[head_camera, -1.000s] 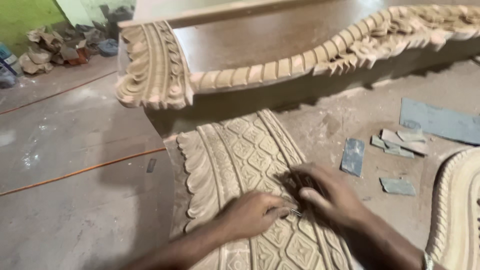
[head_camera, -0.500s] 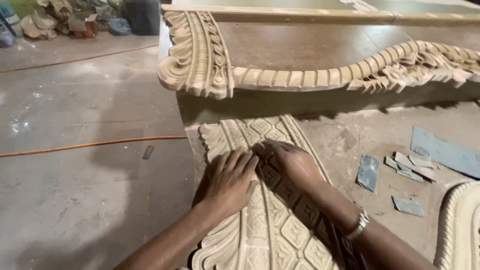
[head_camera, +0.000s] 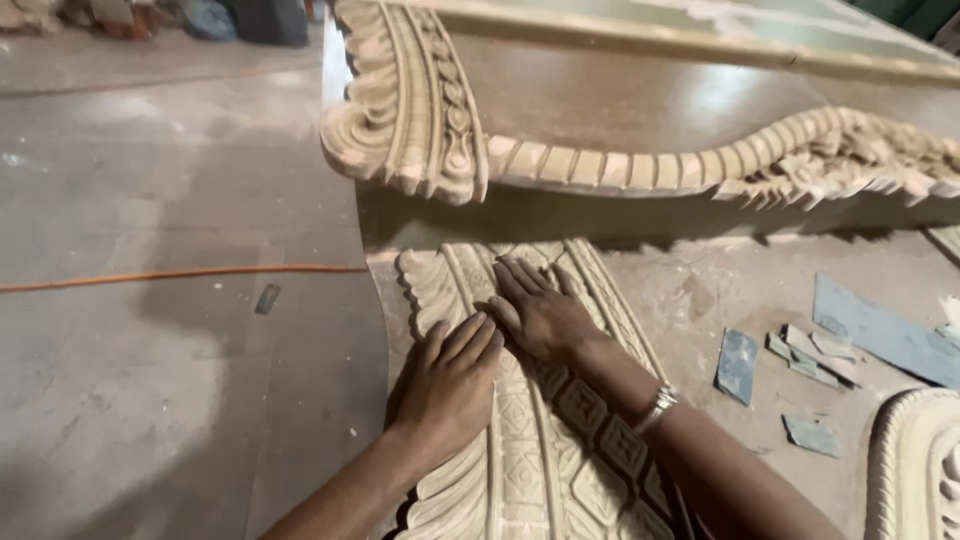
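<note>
A long carved wooden panel (head_camera: 560, 450) with leaf edging and diamond patterns lies on the floor and runs away from me. My left hand (head_camera: 447, 388) rests flat on its left leaf border, fingers together and pointing forward. My right hand (head_camera: 541, 311) lies flat on the panel's middle just ahead of the left one, fingers stretched toward the far end. A metal bracelet (head_camera: 657, 408) sits on my right wrist. Neither hand holds anything.
A large carved wooden frame (head_camera: 420, 120) with a flat brown board stands across the far end of the panel. Grey-blue sandpaper scraps (head_camera: 740, 365) lie on the floor at right. Another carved piece (head_camera: 915, 460) shows at the lower right. An orange cable (head_camera: 180, 275) crosses the concrete floor at left.
Both hands have slid forward along the panel toward its far end and now lie flat; a second ago they were bunched together lower on the panel. The view has shifted closer and rightward.
</note>
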